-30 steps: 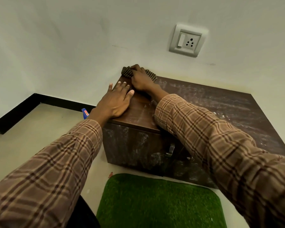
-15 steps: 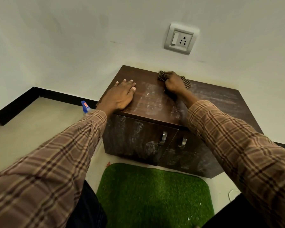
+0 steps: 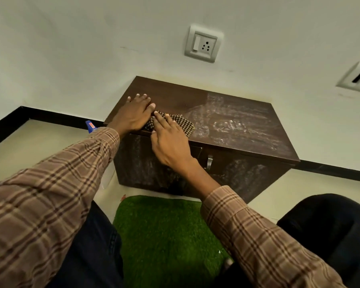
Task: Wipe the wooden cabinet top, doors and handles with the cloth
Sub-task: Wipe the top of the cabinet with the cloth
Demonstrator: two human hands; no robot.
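Against a pale wall stands the dark wooden cabinet (image 3: 227, 125), its top dusty on the right; the checked cloth (image 3: 182, 123) lies at the top's front edge, near the left end. Right hand (image 3: 168, 142) presses it with straight fingers, left hand (image 3: 133, 114) rests flat beside it, touching. A green mat (image 3: 164, 235) lies in front, a socket (image 3: 203, 43) above.

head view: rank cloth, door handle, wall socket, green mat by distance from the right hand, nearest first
1. cloth, under the right hand at the cabinet top's front edge.
2. door handle, just right of the wrist, on the cabinet front.
3. green mat, on the floor below the cabinet.
4. wall socket, on the wall above the cabinet.
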